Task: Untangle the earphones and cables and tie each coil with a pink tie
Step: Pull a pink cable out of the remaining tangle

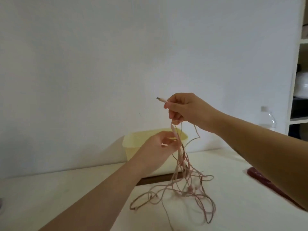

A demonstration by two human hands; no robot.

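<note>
A pale pink tangle of cables (183, 185) is held up by two hands, so that its long axis runs nearly vertical from the right hand (186, 110) down to the white table (66, 197), where the loose loops are spread flat. One cable end is gripped in the curled fingers of the right hand, and its single plug (161, 100) is pointed left and slightly upward. Lower down, some strands are pinched between the thumb and fingers of the left hand (155, 150). How many separate cables are knotted together cannot be told. One yellow tub (133, 142) is seen behind the hands, one dark red object (260, 176) lies at the right, and one clear bottle (268, 119) stands beside a shelf unit (298, 80).
</note>
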